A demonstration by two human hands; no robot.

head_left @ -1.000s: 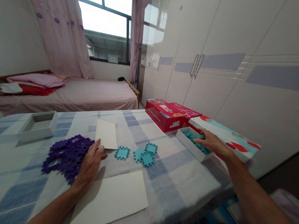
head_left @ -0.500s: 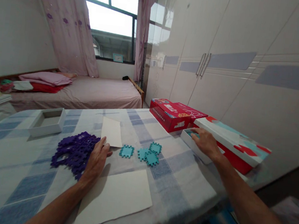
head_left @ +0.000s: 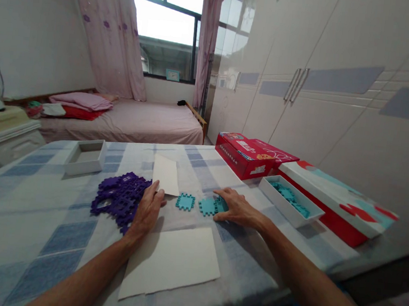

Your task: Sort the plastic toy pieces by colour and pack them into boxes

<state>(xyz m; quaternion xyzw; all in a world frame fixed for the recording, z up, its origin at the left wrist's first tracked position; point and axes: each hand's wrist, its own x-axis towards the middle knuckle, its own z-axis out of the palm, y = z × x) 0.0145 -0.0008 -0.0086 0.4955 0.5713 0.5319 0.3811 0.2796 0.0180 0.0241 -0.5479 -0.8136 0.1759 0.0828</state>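
My left hand [head_left: 147, 211] rests palm down with its fingers stretched out, at the right edge of a pile of purple interlocking plastic tiles [head_left: 119, 196]. My right hand [head_left: 238, 208] is curved over the teal tiles in the middle of the table, thumb and fingers around a teal tile [head_left: 221, 204] that they partly hide. Beside it, another teal tile [head_left: 206, 206] lies flat. A separate square teal tile [head_left: 185, 201] sits between the two hands. More teal tiles [head_left: 287, 197] fill an open white box [head_left: 275, 203] to the right.
Two cream cards [head_left: 174, 262] [head_left: 166, 174] lie near and beyond the hands. An open box [head_left: 85, 156] stands at the far left. Along the right are a red box [head_left: 244, 158] and a long white and red box [head_left: 338, 201]. A checked cloth [head_left: 59, 249] covers the table.
My right hand has moved left, out of the white box to the teal tiles at the middle. My left hand keeps its place by the purple pile. The view has turned slightly left.
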